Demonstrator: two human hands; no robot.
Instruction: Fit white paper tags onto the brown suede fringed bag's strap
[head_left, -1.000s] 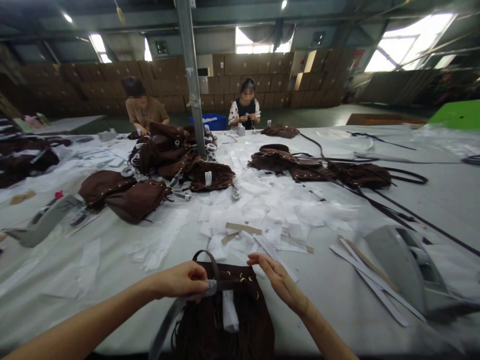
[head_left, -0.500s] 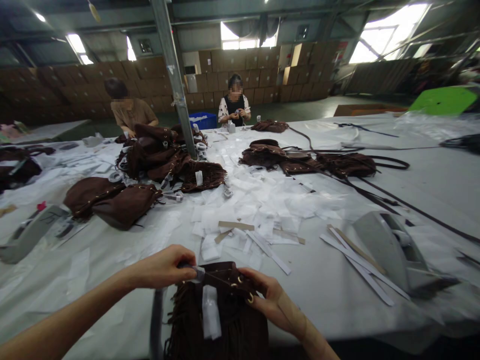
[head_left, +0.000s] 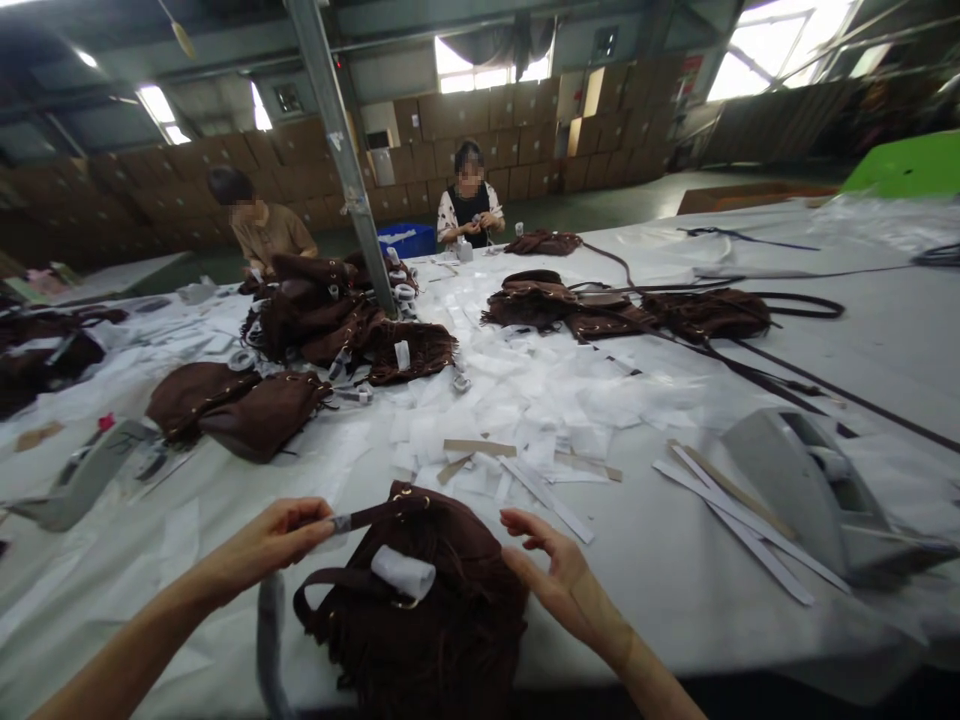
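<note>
A dark brown fringed bag (head_left: 465, 550) rests on the white-covered table at the near edge, below my hands. My left hand (head_left: 296, 535) pinches a brown strap (head_left: 382, 512) near a grey wrapped part, drawing it out left from the bag's top. At the bag's right side, my right hand (head_left: 559, 575) is open, its fingers apart and the thumb close to the leather; whether it touches is unclear. A white wrapped bundle (head_left: 403, 573) lies on the bag's front. Left of the bag hangs a grey wrapped strap (head_left: 270, 640).
Grey tape dispensers stand right (head_left: 806, 490) and left (head_left: 97, 475). Paper strips (head_left: 731, 520) and white scraps (head_left: 517, 400) lie about. Brown bags (head_left: 247, 405) are piled left, others (head_left: 637, 310) right with long straps. A metal post (head_left: 341, 150) rises midway. Two people work across the table.
The bag has turned and its top has tilted up. My left hand has moved left, pulling the strap out. My right hand has let go of the bag's eyelet edge and spread its fingers.
</note>
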